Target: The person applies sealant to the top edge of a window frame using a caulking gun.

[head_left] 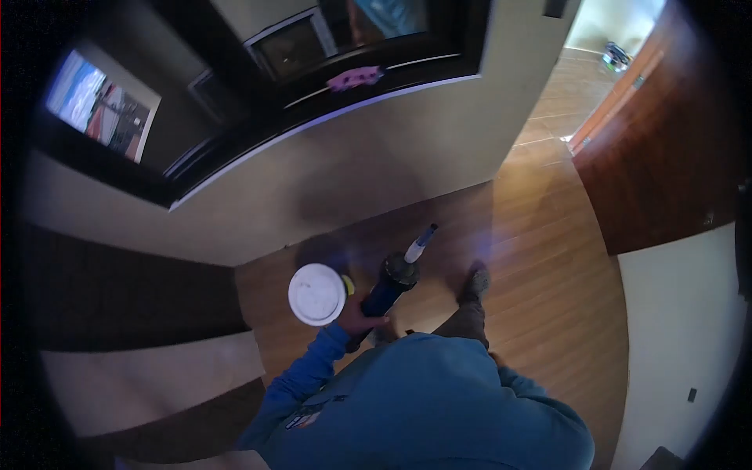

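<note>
You're in a room inside a building, perhaps a home
You have a wood-look floor (548, 235) beneath you, a dark-framed window (258, 86) in the plain wall (258, 188), and a brown wooden door (666, 149) by a lit doorway.

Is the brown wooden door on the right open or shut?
Open. Past the edge of the door, the wood-look floor runs on into a brightly lit space.
</note>
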### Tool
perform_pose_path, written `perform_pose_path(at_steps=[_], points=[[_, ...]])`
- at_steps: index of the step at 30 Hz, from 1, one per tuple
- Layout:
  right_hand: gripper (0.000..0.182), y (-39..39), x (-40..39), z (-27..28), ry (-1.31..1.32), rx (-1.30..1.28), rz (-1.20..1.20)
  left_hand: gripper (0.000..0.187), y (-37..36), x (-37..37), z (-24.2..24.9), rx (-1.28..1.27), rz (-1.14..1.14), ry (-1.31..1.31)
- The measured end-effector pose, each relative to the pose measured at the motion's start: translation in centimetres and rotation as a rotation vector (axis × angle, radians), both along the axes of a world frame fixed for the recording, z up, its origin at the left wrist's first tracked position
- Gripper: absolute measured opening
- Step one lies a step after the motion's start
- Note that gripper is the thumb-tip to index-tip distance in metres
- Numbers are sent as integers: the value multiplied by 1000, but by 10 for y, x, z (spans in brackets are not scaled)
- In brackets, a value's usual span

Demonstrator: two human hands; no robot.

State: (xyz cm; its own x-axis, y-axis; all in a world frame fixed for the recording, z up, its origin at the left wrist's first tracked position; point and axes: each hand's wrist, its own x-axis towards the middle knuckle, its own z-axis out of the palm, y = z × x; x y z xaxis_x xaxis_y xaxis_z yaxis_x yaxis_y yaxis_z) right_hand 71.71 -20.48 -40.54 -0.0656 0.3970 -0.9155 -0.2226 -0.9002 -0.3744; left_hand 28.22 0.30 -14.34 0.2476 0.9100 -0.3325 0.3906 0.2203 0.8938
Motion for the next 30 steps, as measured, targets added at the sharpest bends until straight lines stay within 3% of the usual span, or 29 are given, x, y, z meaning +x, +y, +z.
perform_pose_path(at_steps=[3,7,9,11,14,17,18,19,21,24,26,28,30], points=[[33,2,65,14,-106,55,18,65,70,84,-11,-36,-159,-127],[36,25,160,13,-229,140,349,64,155,214,3,-92,-257,33],[37,33,205,10,-315,192,493,61,192,268,-21,-76,-332,-122],[38,37,242,-3,-411,230,581,59,236,332,-1,-32,-362,-114],[39,39,271,-30,-567,259,662,57,293,414,-3,28,-484,-137],[41,50,341,-98,-721,289,763,58,361,495,-17,98,-582,-214],[41,83,311,-142,-772,297,809,59,383,523,-25,145,-602,-268],[41,87,398,-154,-781,288,807,59,408,550,-33,145,-606,-279],[46,242,424,-12,-244,-214,-891,62,462,605,-46,118,-651,-369],[55,350,519,7,-252,-158,-834,62,543,696,-65,52,-629,-527],[55,419,580,15,-332,27,-655,61,600,759,-67,86,-573,-574],[54,495,627,42,-290,55,-705,61,650,815,-59,113,-517,-622],[53,554,659,54,-232,91,-762,59,703,854,-38,69,-546,-494]])
